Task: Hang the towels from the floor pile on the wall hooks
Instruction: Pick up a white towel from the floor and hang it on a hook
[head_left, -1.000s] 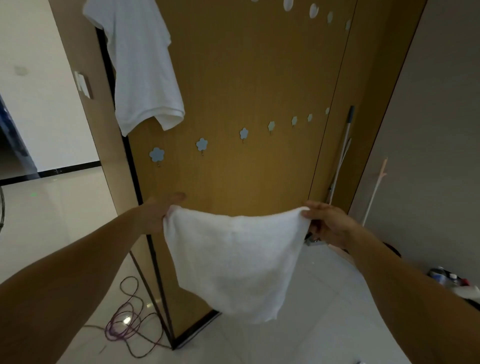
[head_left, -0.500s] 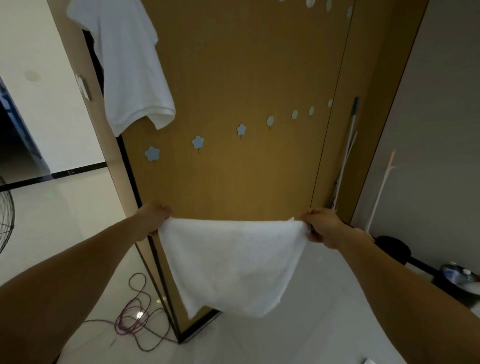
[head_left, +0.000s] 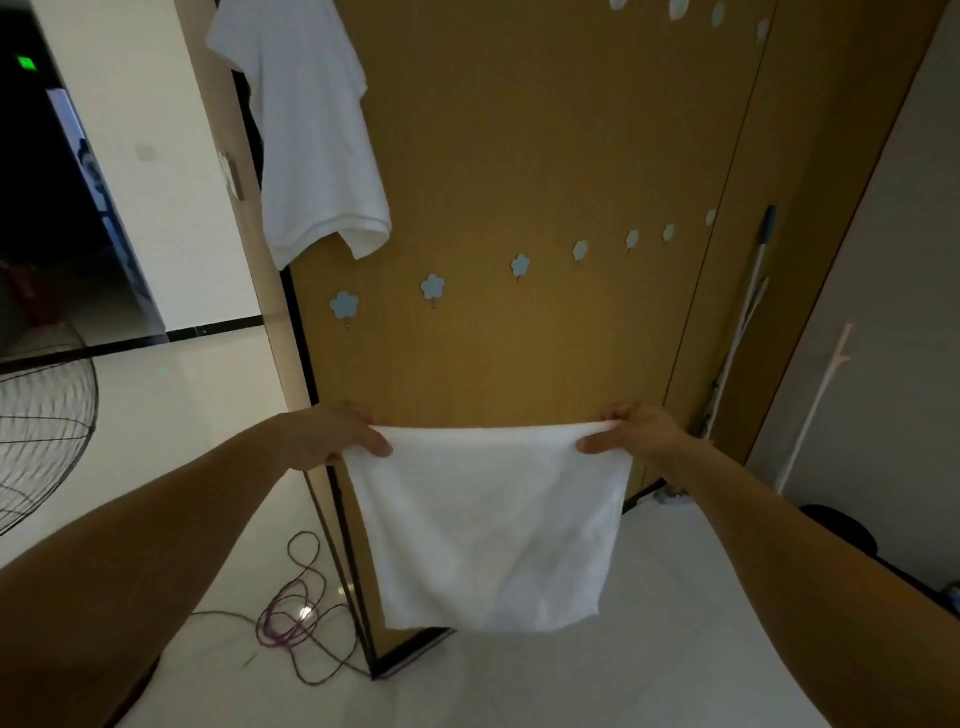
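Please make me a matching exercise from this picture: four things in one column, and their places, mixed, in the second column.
1 towel
2 T-shirt
3 pole
4 cable

A lies coiled on the floor
B leans in the right corner
C held by left hand and right hand
D hangs high on the wooden wall

Pairs: 1-C, 2-D, 3-B, 4-A

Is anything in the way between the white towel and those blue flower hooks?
No, nothing visible. The left hand and right hand hold the towel below the blue flower hooks, with only bare wooden wall between. The white T-shirt hangs higher, to the left, clear of them.
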